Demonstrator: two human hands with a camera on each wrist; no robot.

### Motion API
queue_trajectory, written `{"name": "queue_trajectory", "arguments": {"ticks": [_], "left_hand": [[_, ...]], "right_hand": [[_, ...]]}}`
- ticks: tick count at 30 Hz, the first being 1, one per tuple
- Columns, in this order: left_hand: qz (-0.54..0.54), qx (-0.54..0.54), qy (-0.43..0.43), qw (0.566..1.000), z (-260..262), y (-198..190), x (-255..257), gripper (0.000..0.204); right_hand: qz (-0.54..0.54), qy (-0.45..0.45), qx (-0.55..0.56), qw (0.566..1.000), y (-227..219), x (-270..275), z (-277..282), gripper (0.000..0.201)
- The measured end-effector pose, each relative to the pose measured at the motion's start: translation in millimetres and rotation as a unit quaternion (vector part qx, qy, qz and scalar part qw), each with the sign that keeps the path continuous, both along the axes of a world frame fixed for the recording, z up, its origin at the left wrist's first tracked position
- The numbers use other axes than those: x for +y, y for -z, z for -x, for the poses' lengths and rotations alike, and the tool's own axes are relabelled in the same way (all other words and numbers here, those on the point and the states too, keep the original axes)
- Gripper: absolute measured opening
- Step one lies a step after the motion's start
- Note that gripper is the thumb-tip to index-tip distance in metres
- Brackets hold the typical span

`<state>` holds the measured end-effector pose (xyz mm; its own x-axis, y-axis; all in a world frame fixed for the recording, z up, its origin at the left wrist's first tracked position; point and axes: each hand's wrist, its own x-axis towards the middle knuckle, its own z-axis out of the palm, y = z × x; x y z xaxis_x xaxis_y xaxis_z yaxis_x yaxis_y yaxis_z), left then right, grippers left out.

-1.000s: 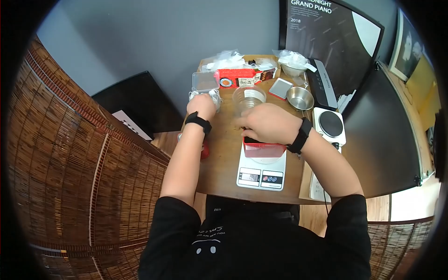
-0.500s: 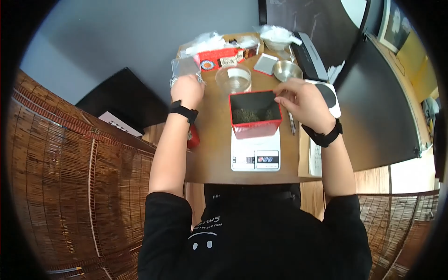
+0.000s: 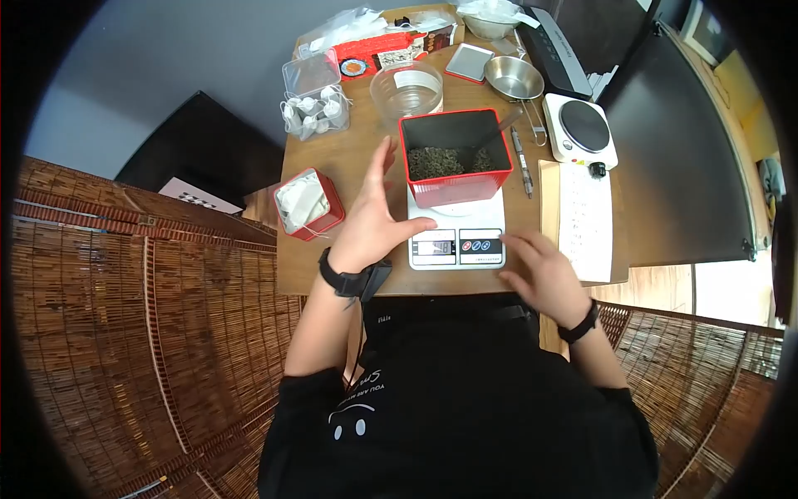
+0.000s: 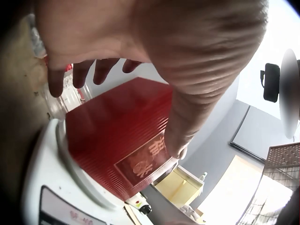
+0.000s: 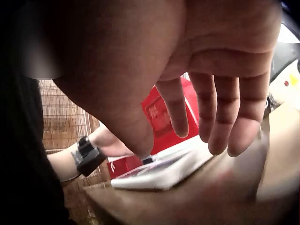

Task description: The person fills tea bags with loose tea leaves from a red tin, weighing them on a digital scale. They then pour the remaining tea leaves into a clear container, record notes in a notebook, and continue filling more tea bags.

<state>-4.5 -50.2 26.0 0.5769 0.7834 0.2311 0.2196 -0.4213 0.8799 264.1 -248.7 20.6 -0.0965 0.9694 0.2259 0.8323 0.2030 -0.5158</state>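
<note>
A red tin [image 3: 459, 195] stands on a white kitchen scale [image 3: 421, 259], with dark dried leaves [image 3: 435, 162] inside. A dark-handled utensil [image 3: 501, 122] leans out over the tin's back right rim. My left hand [image 3: 368, 220] is at the tin's left side, fingers and thumb spread apart, holding nothing. In the left wrist view its thumb overlaps the tin's patterned red wall [image 4: 126, 126]. My right hand [image 3: 544, 279] is off the scale's front right corner, empty, its fingers loosely extended. The right wrist view shows those fingers [image 5: 205, 105] hanging in front of the tin and scale.
At left are a red tin of white packets [image 3: 302, 202] and a clear box of white pouches [image 3: 309, 116]. A clear round bowl [image 3: 397, 101] stands behind the scale. Rightward lie a pen [image 3: 522, 165], a steel pan [image 3: 513, 79], a hotplate [image 3: 584, 125] and paper [image 3: 584, 224].
My left hand has come back from the clear box to the tin's left side. My right hand has left the tin's rim and moved down beside the scale. The view has tilted downward.
</note>
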Motion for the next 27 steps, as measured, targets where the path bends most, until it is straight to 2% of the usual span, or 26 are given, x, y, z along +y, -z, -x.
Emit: {"name": "queue_trajectory", "arguments": {"ticks": [2, 3, 5, 6, 8, 12, 14, 17, 21, 23, 25, 26, 27], "left_hand": [[0.040, 0.010, 0.013, 0.999, -9.5, 8.8, 9.9, 0.123], [0.038, 0.006, 0.015, 0.999, -11.6, 10.0, 13.8, 0.123], [0.067, 0.010, 0.020, 0.998, -14.0, 10.4, 20.2, 0.122], [0.064, 0.008, 0.023, 0.998, -13.4, 13.6, 23.3, 0.122], [0.015, 0.033, 0.045, 0.998, -10.9, 22.5, 29.8, 0.117], [0.008, 0.047, 0.028, 0.998, -6.9, 27.0, 32.6, 0.113], [0.104, -0.016, 0.039, 0.994, -6.0, 21.2, 34.0, 0.114], [0.148, -0.056, 0.043, 0.987, -3.7, 28.9, 39.9, 0.115], [0.066, 0.006, 0.044, 0.997, 5.6, 28.9, 34.9, 0.112], [-0.014, 0.029, -0.010, 0.999, 14.6, 8.0, 29.6, 0.095], [-0.064, 0.040, -0.071, 0.995, 27.0, -22.2, 36.7, 0.069], [-0.108, 0.047, -0.138, 0.983, 28.8, -34.6, 44.0, 0.045], [-0.156, 0.040, -0.194, 0.968, 28.9, -42.2, 58.9, 0.032]], "right_hand": [[0.014, 0.022, -0.046, 0.999, 8.1, -1.1, 16.2, 0.073], [0.011, 0.024, -0.049, 0.998, 10.9, 0.6, 20.8, 0.073], [0.046, 0.064, -0.023, 0.997, 15.7, 4.7, 28.6, 0.088], [0.024, 0.058, -0.043, 0.997, 17.8, 10.8, 29.8, 0.099], [0.025, 0.059, -0.054, 0.997, 20.4, 21.1, 27.8, 0.102], [0.031, 0.039, -0.095, 0.994, 22.2, 33.9, 26.0, 0.107], [0.032, 0.034, -0.097, 0.994, 20.9, 41.8, 29.7, 0.107], [0.051, 0.028, -0.101, 0.993, 14.2, 52.3, 31.5, 0.106], [0.065, 0.009, -0.089, 0.994, 5.5, 53.2, 26.9, 0.103], [0.032, 0.005, -0.060, 0.998, -12.4, 47.6, 19.8, 0.097], [0.105, -0.002, -0.009, 0.994, -42.5, 40.0, 9.9, 0.085], [0.052, -0.007, -0.002, 0.999, -57.4, 36.8, 5.8, 0.068], [0.051, -0.008, -0.003, 0.999, -71.2, 34.2, -1.0, 0.068]]}}
